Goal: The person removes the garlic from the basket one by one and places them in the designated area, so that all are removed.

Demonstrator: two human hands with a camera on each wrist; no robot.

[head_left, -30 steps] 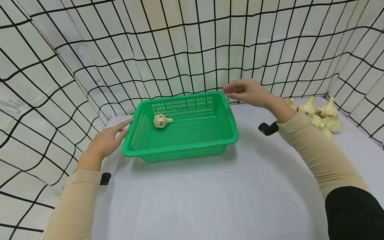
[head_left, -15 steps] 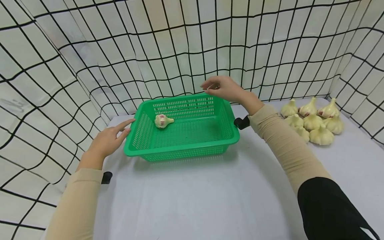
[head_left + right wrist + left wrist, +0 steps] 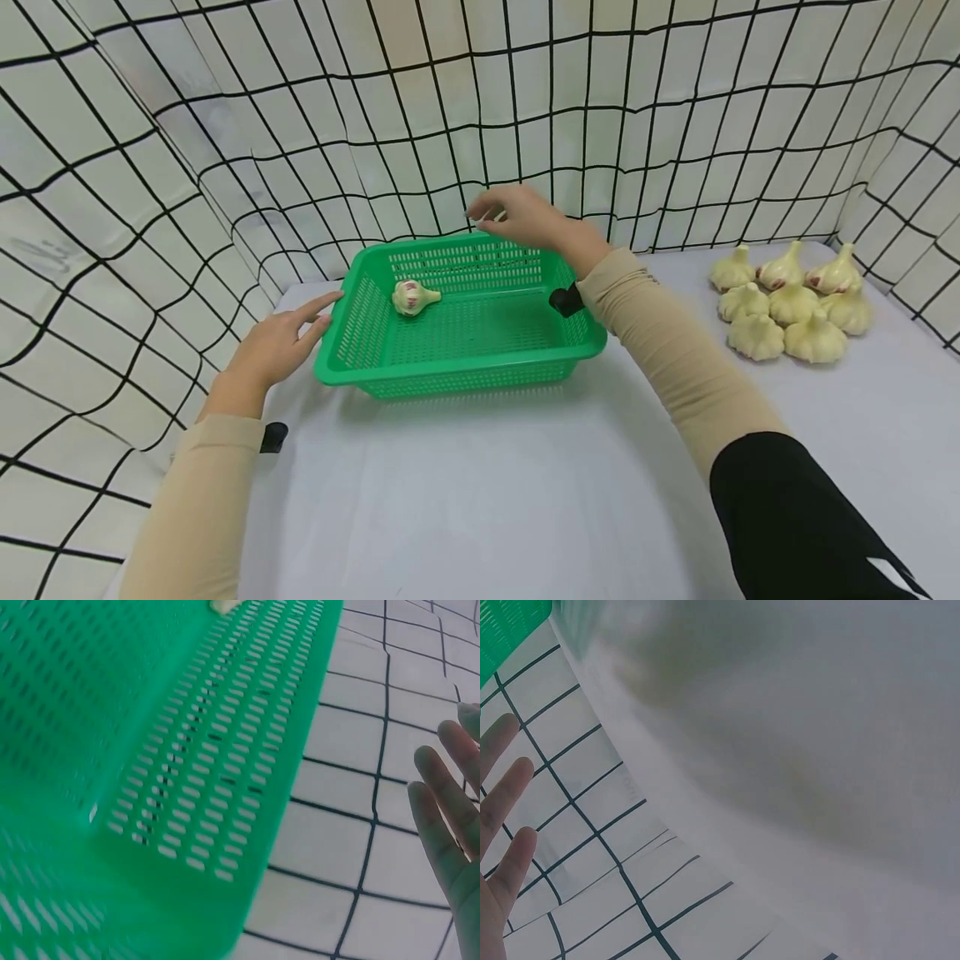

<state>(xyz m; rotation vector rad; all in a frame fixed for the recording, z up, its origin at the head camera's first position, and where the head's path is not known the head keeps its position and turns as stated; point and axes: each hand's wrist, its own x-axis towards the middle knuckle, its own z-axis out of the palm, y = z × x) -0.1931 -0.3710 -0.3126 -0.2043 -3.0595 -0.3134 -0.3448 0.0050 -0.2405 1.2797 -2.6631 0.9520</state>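
Note:
A green plastic basket (image 3: 461, 360) with slotted walls stands on the white table. Inside it, near the left back corner, lies one garlic bulb (image 3: 412, 297), its stem pointing right. My left hand (image 3: 273, 350) is at the basket's left rim, index fingertip right at the edge and fingers extended; in the left wrist view its fingers (image 3: 508, 795) are spread. Over the back rim hovers my right hand (image 3: 525, 218), fingers loosely bent and nothing in them. The right wrist view shows its relaxed fingers (image 3: 442, 802) beyond the basket's long wall.
Several garlic bulbs (image 3: 791, 304) sit grouped at the back right of the table (image 3: 465, 492). Black netting (image 3: 600, 117) over white panels closes off the back and both sides, close behind the basket.
My right hand has moved left from the basket's back right corner along its back rim, uncovering the garlic group. The left hand stays at the left rim. The bulb in the basket keeps its place.

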